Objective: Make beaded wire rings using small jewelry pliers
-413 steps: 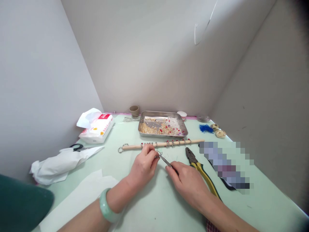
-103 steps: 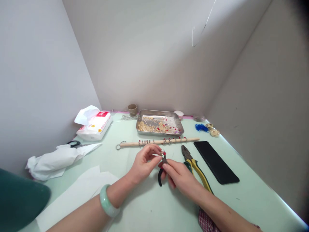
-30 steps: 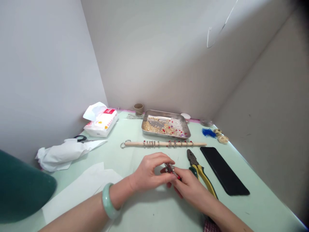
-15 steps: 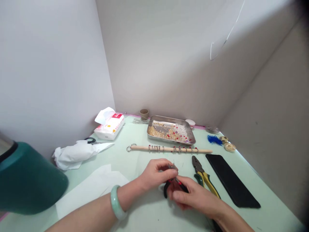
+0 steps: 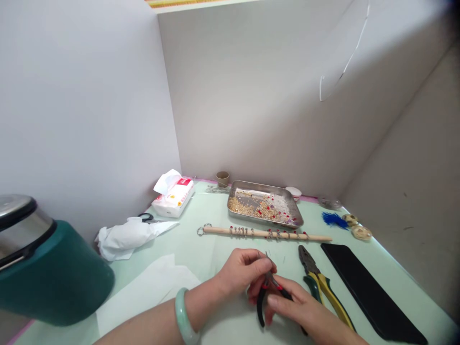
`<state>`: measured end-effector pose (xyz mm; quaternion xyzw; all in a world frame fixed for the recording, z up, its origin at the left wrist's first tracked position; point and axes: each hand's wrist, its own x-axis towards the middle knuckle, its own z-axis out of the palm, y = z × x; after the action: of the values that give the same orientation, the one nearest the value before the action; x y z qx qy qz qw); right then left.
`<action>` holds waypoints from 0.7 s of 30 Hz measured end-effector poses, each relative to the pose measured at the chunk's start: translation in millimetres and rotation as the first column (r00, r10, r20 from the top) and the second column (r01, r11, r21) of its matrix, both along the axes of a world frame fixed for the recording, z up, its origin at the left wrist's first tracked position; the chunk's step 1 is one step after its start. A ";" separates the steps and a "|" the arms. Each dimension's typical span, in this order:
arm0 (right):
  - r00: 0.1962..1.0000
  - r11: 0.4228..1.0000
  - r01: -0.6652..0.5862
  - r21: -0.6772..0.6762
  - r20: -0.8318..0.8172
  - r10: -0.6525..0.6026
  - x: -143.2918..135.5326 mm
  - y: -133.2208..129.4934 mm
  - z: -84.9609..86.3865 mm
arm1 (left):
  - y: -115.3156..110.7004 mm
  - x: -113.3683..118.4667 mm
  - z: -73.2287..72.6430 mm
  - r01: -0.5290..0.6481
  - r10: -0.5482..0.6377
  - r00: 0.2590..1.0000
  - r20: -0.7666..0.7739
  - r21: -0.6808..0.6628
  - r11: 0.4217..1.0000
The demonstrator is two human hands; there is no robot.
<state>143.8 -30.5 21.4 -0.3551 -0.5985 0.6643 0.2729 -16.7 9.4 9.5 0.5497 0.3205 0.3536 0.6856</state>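
Grips small pliers [image 5: 261,306] by the black-and-red handles in the right hand [image 5: 296,302], with the handles spread apart. Pinches with the thumb and fingers of the left hand [image 5: 247,269] at the nose of the small pliers, apparently on a small metal piece, though too covered by the fingers to be sure. Wears a pale green bangle [image 5: 183,316] on the left wrist.

Shows beyond the hands, lying on the pale green table [image 5: 204,254], a wooden stick [image 5: 219,231] bearing small metal rings, some with red beads, and looped rings at the left end. Farther off, shows a metal tray [image 5: 257,219] of gold, clear and red beads.

To the right, near the right hand, shows larger pliers [image 5: 312,268] with yellow-green handles, then a long black flat object [image 5: 373,292]. To the left, shows a tissue pack [image 5: 172,201], a white wrapped bundle [image 5: 124,237], white paper [image 5: 151,287] and a green bottle [image 5: 53,278].
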 end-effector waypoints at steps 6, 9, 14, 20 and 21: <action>0.987 0.995 -0.031 -0.099 -0.162 0.014 -0.3 -3.1 -2.6 | 1.5 -2.9 0.7 0.003 0.004 0.997 0.073 -0.100 0.995; 0.997 0.999 0.051 -0.016 -0.063 -0.052 -3.5 -5.4 -6.1 | 4.3 -2.8 0.4 -0.051 0.078 0.985 0.152 -0.176 0.983; 0.995 0.995 0.099 0.029 -0.021 -0.098 -7.5 -6.4 -8.3 | 9.4 -3.7 -1.1 -0.119 0.199 0.948 0.248 -0.304 0.945; 0.993 0.994 0.107 -0.033 -0.050 -0.109 -6.3 -4.5 -7.5 | 13.5 -4.7 -3.7 -0.070 0.209 0.929 0.306 -0.409 0.910; 0.994 0.995 0.102 -0.020 -0.040 -0.102 -6.3 -4.8 -7.6 | 13.3 -4.6 -3.8 -0.072 0.211 0.931 0.298 -0.416 0.907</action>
<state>137.5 -35.3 13.8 -0.3739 -0.5676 0.6621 0.3155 -21.3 22.7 5.7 0.3053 0.3036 0.4188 0.7995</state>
